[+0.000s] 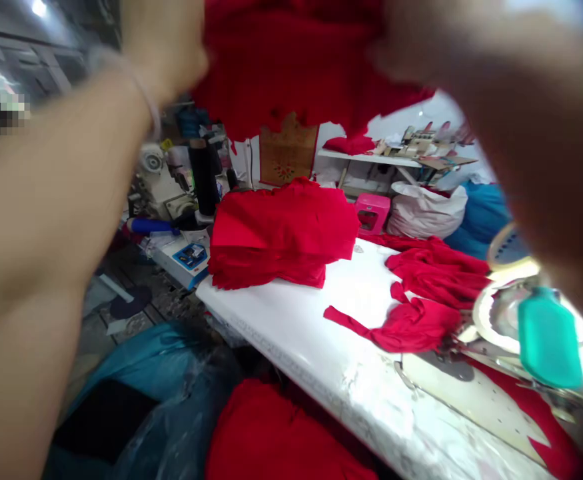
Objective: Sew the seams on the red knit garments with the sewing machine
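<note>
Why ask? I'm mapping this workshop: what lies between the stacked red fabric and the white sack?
A pink plastic box, seen in the head view.

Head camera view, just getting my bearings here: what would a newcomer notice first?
The red cloth held up between the left hand and right hand fills the top of the view. Below it, a folded stack of red fabric sits on a white table, with looser red pieces to its right.

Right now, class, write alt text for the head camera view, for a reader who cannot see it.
The left hand and right hand hold up a red knit garment close to the camera. Below it, a white worktable carries a stack of red fabric and loose red pieces. A sewing machine stands to the left.
</note>
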Demonstrator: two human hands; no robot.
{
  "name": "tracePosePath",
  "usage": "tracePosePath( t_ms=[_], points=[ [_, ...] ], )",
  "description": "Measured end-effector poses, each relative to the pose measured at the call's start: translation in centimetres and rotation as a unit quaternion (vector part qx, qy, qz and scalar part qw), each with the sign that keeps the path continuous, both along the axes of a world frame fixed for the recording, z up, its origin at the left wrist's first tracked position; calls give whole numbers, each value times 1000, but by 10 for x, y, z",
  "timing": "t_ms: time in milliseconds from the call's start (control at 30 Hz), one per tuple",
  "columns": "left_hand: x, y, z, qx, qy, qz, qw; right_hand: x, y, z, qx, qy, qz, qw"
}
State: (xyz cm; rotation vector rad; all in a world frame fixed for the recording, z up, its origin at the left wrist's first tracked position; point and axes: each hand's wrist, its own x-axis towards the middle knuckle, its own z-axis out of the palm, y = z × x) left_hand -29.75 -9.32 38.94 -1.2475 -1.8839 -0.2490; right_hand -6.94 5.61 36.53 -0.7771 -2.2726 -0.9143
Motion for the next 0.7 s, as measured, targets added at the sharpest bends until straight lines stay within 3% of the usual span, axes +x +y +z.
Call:
tracePosePath(
  t_ms=[67, 167, 233, 300, 400, 467, 500, 567, 633, 667, 700],
  points=[
    [13, -14, -65, -43, 13, -53, 998, 1, -11, -52, -36, 11, 42, 998],
    [16, -33, -167, -200, -27, -63, 977, 8, -22, -152, -136, -36, 53, 989],
    [11, -43, -207, -219, -71, -46, 972, 14, -26, -199, -189, -39, 52, 980],
    [11, -51, -215, -247, -122, -21, 961, 22, -35, -222, -228, 29, 48, 972],
    [38, -59, -194, -281, -150, -9, 948, 49, -65, -246, -256, 150, 40, 954],
    [76, -61, -191, -264, -154, -113, 946, 85, -99, -274, -270, 135, 64, 951],
    [100, -60, -199, -248, -174, -208, 930, 109, -118, -292, -283, 86, 117, 948],
    [151, -49, -234, -269, -271, -365, 849, 165, -154, -329, -316, -2, 190, 930],
    [202, -26, -281, -374, -359, -407, 752, 226, -180, -359, -354, -3, 190, 916],
    [225, -10, -303, -398, -385, -419, 719, 255, -186, -370, -371, 18, 173, 912],
    [245, 8, -321, -388, -415, -415, 711, 282, -187, -378, -385, 42, 150, 910]
  ],
)
